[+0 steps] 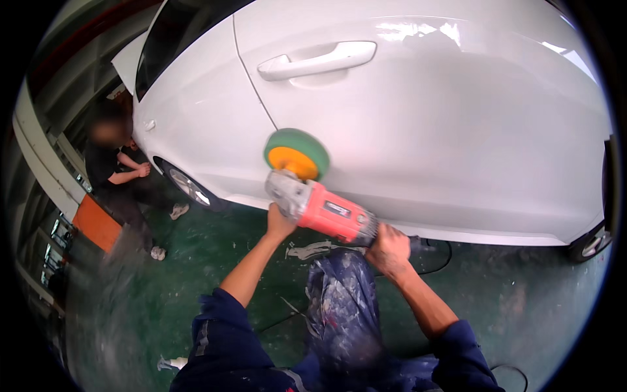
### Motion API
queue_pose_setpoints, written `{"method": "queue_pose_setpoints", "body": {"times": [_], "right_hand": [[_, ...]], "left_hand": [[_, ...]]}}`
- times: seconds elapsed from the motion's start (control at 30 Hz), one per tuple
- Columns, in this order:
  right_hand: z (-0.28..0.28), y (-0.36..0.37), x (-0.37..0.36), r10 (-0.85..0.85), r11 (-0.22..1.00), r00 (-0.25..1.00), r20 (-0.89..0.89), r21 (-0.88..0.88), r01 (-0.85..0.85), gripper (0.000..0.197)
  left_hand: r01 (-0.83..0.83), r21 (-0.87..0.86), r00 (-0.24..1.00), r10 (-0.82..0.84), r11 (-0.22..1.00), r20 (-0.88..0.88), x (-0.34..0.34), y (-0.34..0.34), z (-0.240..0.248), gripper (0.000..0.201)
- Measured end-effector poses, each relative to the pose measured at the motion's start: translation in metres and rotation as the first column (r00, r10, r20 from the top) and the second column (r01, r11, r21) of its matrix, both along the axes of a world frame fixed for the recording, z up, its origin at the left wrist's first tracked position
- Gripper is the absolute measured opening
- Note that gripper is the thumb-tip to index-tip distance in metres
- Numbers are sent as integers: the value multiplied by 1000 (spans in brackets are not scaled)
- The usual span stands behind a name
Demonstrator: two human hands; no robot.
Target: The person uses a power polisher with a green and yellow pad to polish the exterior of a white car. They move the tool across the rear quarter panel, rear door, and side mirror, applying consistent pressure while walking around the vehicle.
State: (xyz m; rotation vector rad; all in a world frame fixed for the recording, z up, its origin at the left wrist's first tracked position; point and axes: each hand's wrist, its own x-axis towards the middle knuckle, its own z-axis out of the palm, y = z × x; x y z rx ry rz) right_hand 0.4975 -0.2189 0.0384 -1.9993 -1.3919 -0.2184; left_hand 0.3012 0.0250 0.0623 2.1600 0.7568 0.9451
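Apparently for control, the red-and-grey power polisher [321, 210], round green pad [302, 138] toward eleven o'clock, was gripped by both hands [390, 249].

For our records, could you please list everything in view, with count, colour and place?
Car: one, white, across top
Door handle: one, white, above centre
Wheels: two, silver, left and right
Polisher: one, red and grey, centre
Pad: one, green and yellow, on polisher
Cable: count unclear, black, on floor
Floor: one, green, below car
Co-worker: one, dark-clothed, left
Panel: one, orange, left
Scrap: one, whitish, lower left
Trousers: one, blue, bottom middle
Sleeves: two, blue, bottom
Left grip: one, bare, polisher's head
Right grip: one, bare, polisher's rear
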Motion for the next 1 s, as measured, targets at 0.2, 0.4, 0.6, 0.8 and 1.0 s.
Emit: {"method": "queue_pose_setpoints", "body": {"times": [0.2,0.4,0.6,0.8,1.0], "right_hand": [[7,-121,48,-205,969,962,-179,103,225,31],[28,-111,40,-208,946,959,-190,210,247,34],[47,-48,11,-99,991,995,2,89,99,37],[98,8,-23,15,999,1000,27,-52,-14,22],[135,-6,-37,-16,993,988,-152,-122,-3,24]], "left_hand": [[48,129,990,-30,991,-139,82,-122,18,23],[59,259,997,-44,964,-65,88,-119,56,21],[-124,28,988,121,992,98,33,-46,36,29],[-317,52,936,304,947,178,-13,27,27,38],[-292,182,947,256,939,195,-10,1,98,21]]}}
